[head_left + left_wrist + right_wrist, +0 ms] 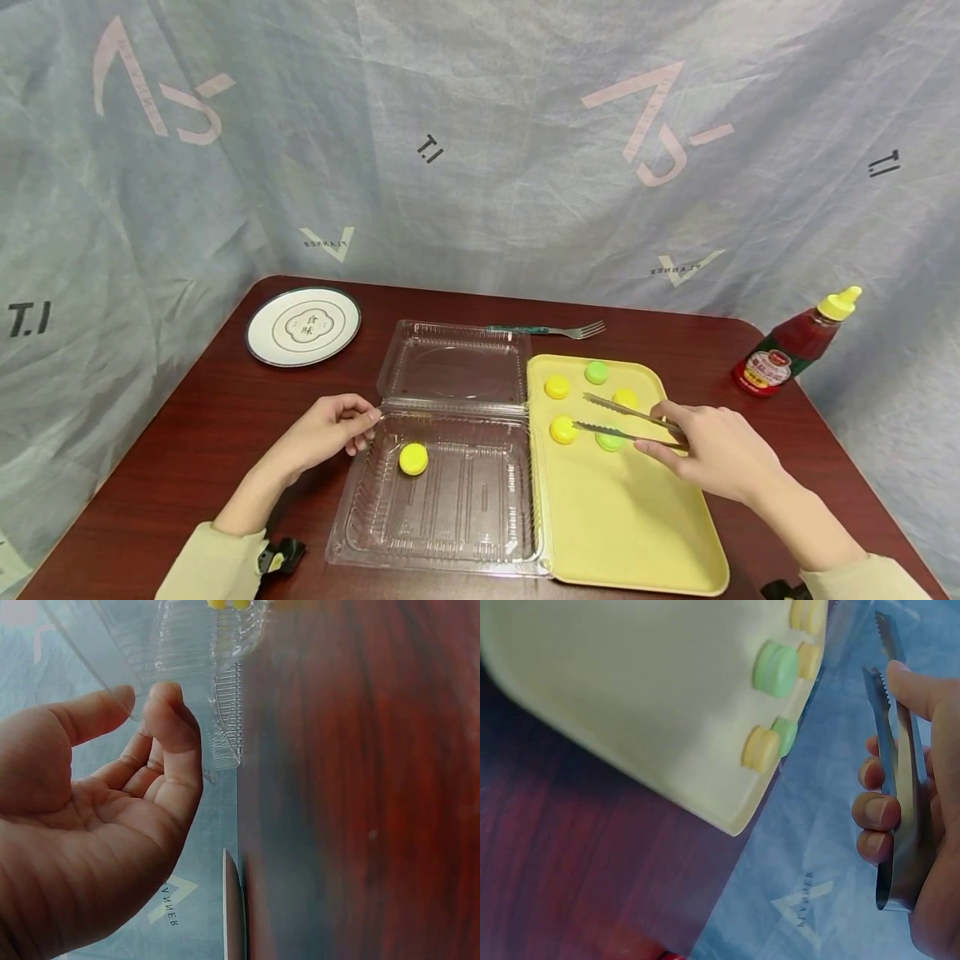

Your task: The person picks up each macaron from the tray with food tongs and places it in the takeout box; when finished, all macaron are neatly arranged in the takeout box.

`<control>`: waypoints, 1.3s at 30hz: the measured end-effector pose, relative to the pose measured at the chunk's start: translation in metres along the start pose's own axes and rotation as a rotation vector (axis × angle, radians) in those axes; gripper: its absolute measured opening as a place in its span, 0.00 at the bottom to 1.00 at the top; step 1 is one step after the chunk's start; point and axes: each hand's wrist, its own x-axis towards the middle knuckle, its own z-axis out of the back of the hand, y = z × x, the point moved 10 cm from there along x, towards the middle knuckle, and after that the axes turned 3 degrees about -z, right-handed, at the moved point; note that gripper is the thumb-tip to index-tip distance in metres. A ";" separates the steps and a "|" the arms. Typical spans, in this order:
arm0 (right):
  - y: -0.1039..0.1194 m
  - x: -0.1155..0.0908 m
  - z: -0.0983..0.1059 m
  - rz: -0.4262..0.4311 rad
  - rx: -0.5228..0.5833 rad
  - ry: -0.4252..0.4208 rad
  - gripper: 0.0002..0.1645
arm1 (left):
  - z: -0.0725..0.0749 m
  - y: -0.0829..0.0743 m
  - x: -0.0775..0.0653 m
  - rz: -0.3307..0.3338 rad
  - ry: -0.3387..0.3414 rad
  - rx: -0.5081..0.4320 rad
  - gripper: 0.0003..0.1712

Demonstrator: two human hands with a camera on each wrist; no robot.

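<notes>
My left hand (336,431) pinches the left edge of a clear plastic clamshell box (457,492) between thumb and forefinger; the left wrist view shows this grip on the rim. One yellow macaron (413,459) sits in the box's near half. In my right hand (720,450) are metal tongs (904,825), their serrated tips apart with nothing between them. The tongs hover over a yellow tray (630,525). On it lie yellow macarons (557,387) and green macarons (596,372), one green macaron (609,442) partly covered by a tong arm.
A white plate (303,327) with dark rim stands at the back left. Behind the box lies a fork (577,331), its green handle touching or behind the lid. A red sauce bottle (787,350) with yellow cap stands at the right. Grey cloth hangs behind the table.
</notes>
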 end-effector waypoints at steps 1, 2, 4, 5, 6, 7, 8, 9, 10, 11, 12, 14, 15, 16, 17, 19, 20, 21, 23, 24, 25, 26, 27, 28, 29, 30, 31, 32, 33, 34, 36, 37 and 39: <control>-0.002 -0.001 -0.001 -0.004 -0.002 0.004 0.22 | 0.000 0.000 0.000 0.000 0.001 0.000 0.13; -0.004 -0.003 -0.002 -0.008 -0.003 0.008 0.22 | 0.000 0.000 0.000 0.000 0.002 0.000 0.13; -0.007 -0.005 -0.004 -0.013 -0.006 0.015 0.23 | 0.000 0.000 0.000 -0.003 0.004 -0.003 0.13; -0.009 -0.006 -0.005 -0.015 -0.007 0.016 0.23 | 0.000 0.000 0.000 -0.004 0.004 -0.004 0.13; -0.010 -0.007 -0.006 -0.015 -0.009 0.016 0.24 | 0.000 0.000 0.000 -0.005 0.004 -0.006 0.13; -0.011 -0.007 -0.006 -0.016 -0.012 0.016 0.25 | 0.000 0.000 0.000 -0.011 0.007 -0.006 0.13; -0.013 -0.008 -0.007 -0.016 -0.015 0.016 0.25 | -0.001 0.000 0.000 -0.011 0.007 -0.008 0.13; -0.014 -0.009 -0.008 -0.015 -0.019 0.017 0.25 | -0.001 0.000 0.000 -0.011 0.007 -0.008 0.13; -0.015 -0.010 -0.009 -0.015 -0.020 0.018 0.25 | -0.001 0.000 0.000 -0.011 0.007 -0.009 0.13; -0.017 -0.011 -0.009 -0.015 -0.024 0.019 0.25 | -0.001 0.000 0.000 -0.010 0.007 -0.007 0.13; -0.018 -0.012 -0.010 -0.015 -0.028 0.020 0.25 | -0.001 0.000 0.000 -0.010 0.008 -0.007 0.13; -0.021 -0.015 -0.012 -0.014 -0.033 0.021 0.24 | -0.001 0.000 0.000 -0.004 0.007 -0.005 0.13; -0.023 -0.016 -0.013 -0.016 -0.037 0.022 0.23 | -0.001 0.000 0.000 -0.004 0.007 -0.004 0.13; -0.024 -0.017 -0.014 -0.017 -0.040 0.021 0.22 | -0.001 0.001 0.000 0.000 0.006 -0.005 0.13; -0.025 -0.018 -0.014 -0.018 -0.042 0.019 0.22 | -0.001 0.001 0.000 0.000 0.006 -0.004 0.13; -0.028 -0.020 -0.016 -0.018 -0.043 0.017 0.20 | -0.001 0.001 0.000 -0.004 0.006 -0.008 0.13; -0.029 -0.020 -0.016 -0.019 -0.044 0.016 0.19 | -0.001 0.001 0.000 -0.007 0.005 -0.010 0.13; -0.030 -0.021 -0.017 -0.018 -0.044 0.017 0.19 | -0.001 0.001 0.000 -0.014 0.008 -0.012 0.14; -0.031 -0.022 -0.019 -0.019 -0.039 0.018 0.19 | -0.001 0.001 0.001 -0.023 0.009 -0.016 0.14; -0.032 -0.023 -0.019 -0.020 -0.037 0.020 0.19 | -0.001 0.001 0.001 -0.025 0.009 -0.019 0.14; -0.032 -0.023 -0.020 -0.019 -0.035 0.022 0.18 | -0.001 0.001 0.001 -0.025 0.010 -0.019 0.14; -0.032 -0.024 -0.021 -0.020 -0.036 0.022 0.18 | -0.001 0.001 0.001 -0.026 0.010 -0.020 0.14; -0.033 -0.025 -0.021 -0.020 -0.035 0.023 0.18 | -0.001 0.001 0.001 -0.023 0.010 -0.019 0.14; -0.033 -0.025 -0.022 -0.020 -0.035 0.022 0.18 | -0.001 0.001 0.000 -0.025 0.012 -0.018 0.14; -0.033 -0.026 -0.022 -0.019 -0.035 0.021 0.18 | -0.001 0.000 0.000 -0.025 0.012 -0.017 0.14; -0.034 -0.026 -0.022 -0.020 -0.036 0.023 0.18 | -0.001 0.000 0.000 -0.026 0.013 -0.016 0.14; -0.034 -0.027 -0.022 -0.018 -0.036 0.022 0.18 | -0.001 0.000 0.000 -0.026 0.013 -0.012 0.14; -0.034 -0.027 -0.022 -0.018 -0.037 0.020 0.18 | 0.000 0.000 0.000 -0.025 0.013 -0.009 0.14; -0.034 -0.027 -0.022 -0.018 -0.036 0.019 0.18 | 0.000 0.001 0.000 -0.023 0.012 -0.007 0.13; -0.034 -0.028 -0.022 -0.018 -0.036 0.018 0.18 | 0.000 0.000 0.000 -0.024 0.012 -0.006 0.13; -0.035 -0.029 -0.023 -0.017 -0.037 0.016 0.18 | 0.000 0.000 0.000 -0.023 0.011 -0.005 0.13; -0.035 -0.029 -0.023 -0.014 -0.037 0.013 0.18 | 0.000 0.000 0.000 -0.024 0.010 -0.004 0.13; -0.036 -0.030 -0.024 -0.011 -0.035 0.011 0.18 | 0.000 -0.002 0.000 -0.025 0.011 -0.010 0.14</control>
